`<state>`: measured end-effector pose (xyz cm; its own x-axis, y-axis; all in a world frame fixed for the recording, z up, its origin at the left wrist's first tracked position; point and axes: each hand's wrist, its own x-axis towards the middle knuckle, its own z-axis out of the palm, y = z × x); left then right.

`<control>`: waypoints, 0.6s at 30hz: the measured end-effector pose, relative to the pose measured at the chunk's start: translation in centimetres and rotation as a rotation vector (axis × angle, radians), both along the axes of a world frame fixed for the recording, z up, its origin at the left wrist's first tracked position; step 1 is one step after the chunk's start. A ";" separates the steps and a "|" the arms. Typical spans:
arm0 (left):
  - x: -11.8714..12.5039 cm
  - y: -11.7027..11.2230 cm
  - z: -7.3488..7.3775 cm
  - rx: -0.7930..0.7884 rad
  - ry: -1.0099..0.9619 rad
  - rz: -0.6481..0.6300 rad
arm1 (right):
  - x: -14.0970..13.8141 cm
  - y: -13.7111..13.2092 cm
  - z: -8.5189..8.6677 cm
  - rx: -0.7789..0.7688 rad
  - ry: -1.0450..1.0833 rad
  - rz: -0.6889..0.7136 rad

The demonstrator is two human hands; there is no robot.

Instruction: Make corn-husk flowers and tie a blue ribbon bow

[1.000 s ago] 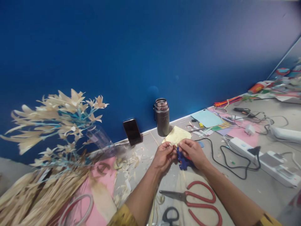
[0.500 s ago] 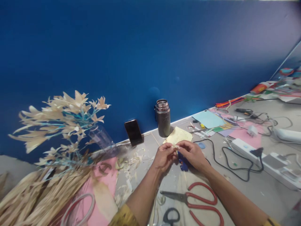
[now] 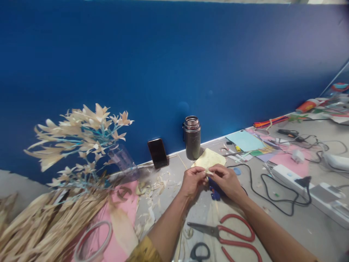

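Note:
My left hand (image 3: 193, 181) and my right hand (image 3: 225, 179) meet over the grey table, fingertips pinched together on a small pale paper piece (image 3: 208, 170). Under my right palm lies a blue glue gun (image 3: 214, 191), with its black cord (image 3: 261, 189) trailing right. Just beyond my fingers lies a pale yellow sheet (image 3: 208, 158). Red-handled scissors (image 3: 229, 238) lie on the table below my hands.
A dark steel flask (image 3: 192, 138) and a phone (image 3: 157, 153) leaning on the blue wall stand behind. A vase of cream paper flowers (image 3: 81, 142), straw-like strips and pink paper (image 3: 122, 207) fill the left. Power strips (image 3: 308, 185), cables and coloured papers lie right.
Both hands stayed pinched together. The right hand has closed in over the glue gun, hiding more of it; the view drifted slightly.

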<state>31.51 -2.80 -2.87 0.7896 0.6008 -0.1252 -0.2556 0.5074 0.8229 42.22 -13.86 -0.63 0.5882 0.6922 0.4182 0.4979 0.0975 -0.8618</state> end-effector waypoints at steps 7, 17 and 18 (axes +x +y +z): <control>-0.1 -0.1 0.4 0.029 0.004 -0.035 | -0.3 0.1 -0.4 0.073 -0.021 -0.022; -0.4 -0.1 0.7 0.039 -0.050 -0.084 | -0.3 0.1 -0.3 0.061 0.116 0.009; -0.4 -0.1 0.6 0.041 -0.054 -0.086 | -0.4 0.1 -0.2 0.060 0.135 0.013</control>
<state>31.08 -2.88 -2.24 0.8432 0.5345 -0.0577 -0.2575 0.4958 0.8294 41.83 -13.72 -0.86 0.6332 0.6761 0.3767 0.3760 0.1567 -0.9133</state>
